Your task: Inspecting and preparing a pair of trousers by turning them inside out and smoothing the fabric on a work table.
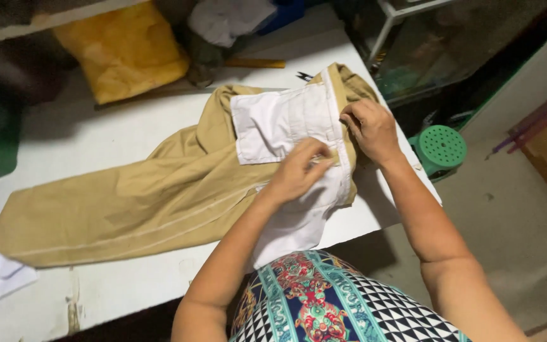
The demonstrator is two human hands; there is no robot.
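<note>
- Khaki trousers (128, 202) lie turned inside out across my white table (96, 133), waist end at the near right edge, one leg stretched away to the left.
- White pocket lining (273, 123) lies spread flat on top of the waist.
- My left hand (299, 171) pinches the lining's lower edge, fingers closed on the cloth.
- My right hand (370, 128) grips the waistband beside it, fingers curled shut on the fabric.
- Yellow bag (125, 50) sits at the table's far side; I cannot tell what it holds.
- Green perforated stool (441, 149) stands on the floor to the right.
</note>
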